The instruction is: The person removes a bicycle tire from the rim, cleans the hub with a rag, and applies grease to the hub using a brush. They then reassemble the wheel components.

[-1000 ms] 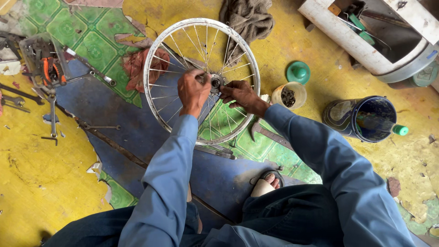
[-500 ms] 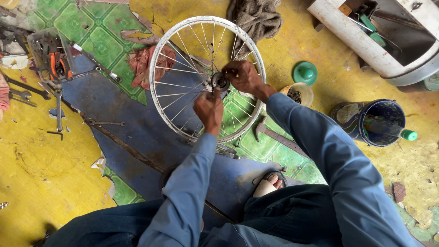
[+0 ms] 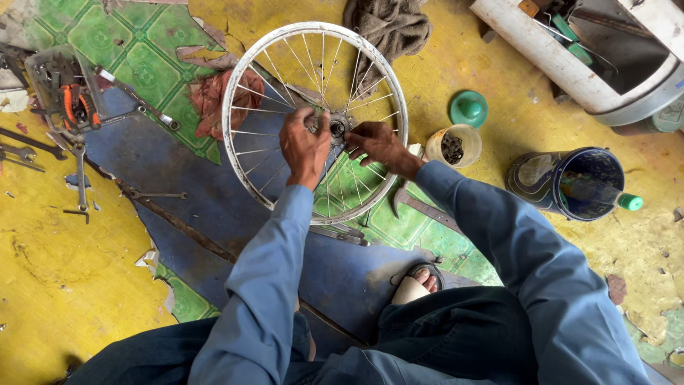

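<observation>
I observe the spoked wheel (image 3: 246, 153) lying flat on the floor (image 3: 71, 285), over the blue and green sheeting. My left hand (image 3: 305, 146) rests on the hub (image 3: 335, 129), fingers curled closed around its left side. My right hand (image 3: 379, 145) meets the hub from the right, fingers pinched against it. A small cup of parts (image 3: 453, 145) stands just beside the rim; the pliers (image 3: 71, 107) lie well apart, far left.

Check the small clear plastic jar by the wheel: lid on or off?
Off. The small clear plastic jar stands open-topped, dark bits inside; a green lid lies beside it.
</observation>
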